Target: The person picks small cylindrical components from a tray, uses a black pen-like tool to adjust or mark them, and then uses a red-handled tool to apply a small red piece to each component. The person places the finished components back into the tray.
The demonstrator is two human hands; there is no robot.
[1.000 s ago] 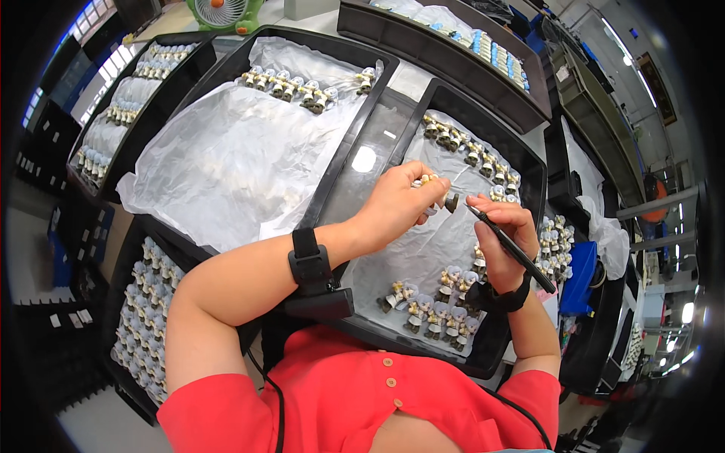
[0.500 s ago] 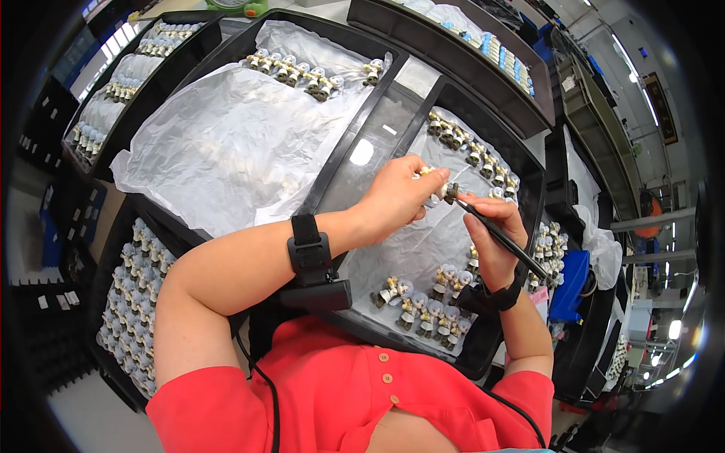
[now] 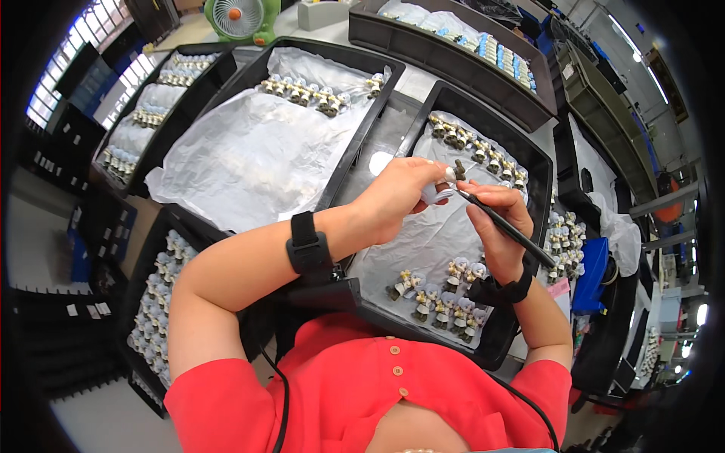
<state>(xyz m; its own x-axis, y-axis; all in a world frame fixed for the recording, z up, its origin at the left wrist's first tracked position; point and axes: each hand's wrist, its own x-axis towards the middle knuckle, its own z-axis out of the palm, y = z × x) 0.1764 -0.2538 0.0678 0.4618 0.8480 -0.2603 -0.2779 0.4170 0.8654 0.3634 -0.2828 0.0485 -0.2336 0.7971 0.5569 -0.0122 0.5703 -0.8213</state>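
Note:
Over the right-hand black tray (image 3: pixel 538 164), my left hand (image 3: pixel 396 195) pinches a small figurine (image 3: pixel 450 174). Its dark feet point up and away, and its pale head is partly hidden by my fingers. A slim black pen-like tool (image 3: pixel 507 225) is gripped in my right hand (image 3: pixel 498 215), its thin tip close to the figurine. Whether the tip touches it, I cannot tell. Below my hands, on the tray's white liner, lies a group of similar figurines (image 3: pixel 445 308). Another row of figurines (image 3: pixel 476 147) lines the tray's far side.
To the left, a second black tray (image 3: pixel 361 143) holds white sheeting (image 3: pixel 242 162) and a row of figurines (image 3: pixel 306 93). More filled trays stand at far left, lower left and back. A green fan (image 3: pixel 240 16) sits at the back; a blue bin (image 3: pixel 591 275) is at right.
My left hand has turned the figurine, so its dark feet now point up instead of toward the tool. The whole view has shifted, showing more of the fan at the back.

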